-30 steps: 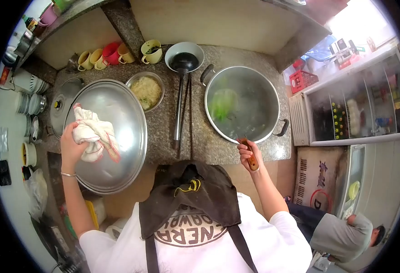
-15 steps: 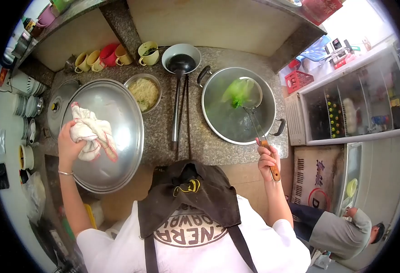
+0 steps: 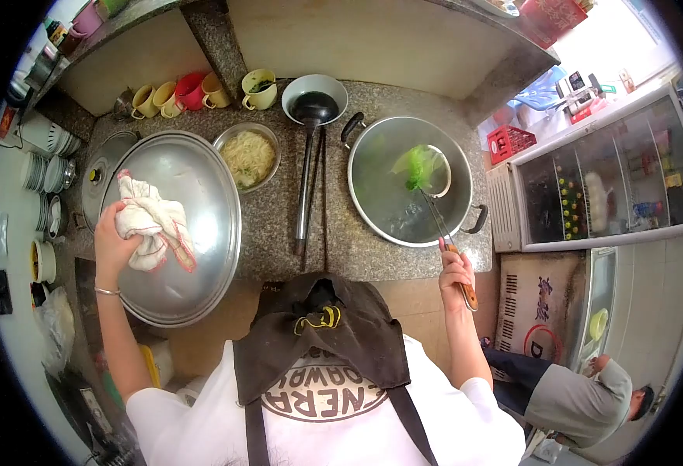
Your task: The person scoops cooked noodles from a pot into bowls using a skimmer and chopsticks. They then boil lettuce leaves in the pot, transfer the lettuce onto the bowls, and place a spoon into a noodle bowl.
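My left hand [image 3: 116,239] is closed on a white cloth [image 3: 153,221] with red edging, bunched at the middle of a large metal lid [image 3: 194,264]. Whatever grip point the lid has lies hidden under the cloth. The lid stands tilted at the left of the counter. My right hand [image 3: 456,273] is wrapped around the wooden handle of a strainer [image 3: 435,211], whose round head is inside the big pot [image 3: 411,243]. Bright green leafy vegetables [image 3: 419,166] are gathered at the strainer's head, over cloudy, steaming water.
Between lid and pot are a bowl of noodles [image 3: 247,158], a black ladle [image 3: 308,175] resting in a grey bowl [image 3: 340,87], and long chopsticks [image 3: 324,217]. Cups [image 3: 189,92] line the back wall. Another person [image 3: 578,396] stands at lower right, near a glass-door fridge [image 3: 590,182].
The strainer's head has shifted slightly down in the pot, and the greens have moved right and bunched closer. The lid and my left hand have barely moved.
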A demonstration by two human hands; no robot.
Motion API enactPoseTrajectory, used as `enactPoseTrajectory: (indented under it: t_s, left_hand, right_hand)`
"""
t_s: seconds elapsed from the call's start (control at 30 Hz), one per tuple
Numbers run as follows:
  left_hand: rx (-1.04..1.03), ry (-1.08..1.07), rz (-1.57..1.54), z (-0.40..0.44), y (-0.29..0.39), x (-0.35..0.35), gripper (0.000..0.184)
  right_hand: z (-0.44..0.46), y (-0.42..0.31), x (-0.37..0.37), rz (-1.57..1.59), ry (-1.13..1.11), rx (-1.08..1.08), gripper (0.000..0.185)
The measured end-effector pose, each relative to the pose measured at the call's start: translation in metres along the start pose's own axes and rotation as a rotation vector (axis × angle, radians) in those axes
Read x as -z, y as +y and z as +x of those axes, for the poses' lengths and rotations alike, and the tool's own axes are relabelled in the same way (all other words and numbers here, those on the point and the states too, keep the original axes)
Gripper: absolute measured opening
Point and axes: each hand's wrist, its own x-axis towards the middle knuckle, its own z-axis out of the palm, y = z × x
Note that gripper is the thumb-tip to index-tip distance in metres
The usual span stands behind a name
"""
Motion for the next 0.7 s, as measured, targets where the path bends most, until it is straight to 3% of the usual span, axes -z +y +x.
enactPoseTrajectory:
  t_s: [0.7]
  left_hand:
    - [0.058, 0.025, 0.018, -0.028, -0.032, 0.031, 0.047]
  right_hand:
    - [0.004, 0.02, 0.001, -0.031, -0.013, -0.011, 0.049]
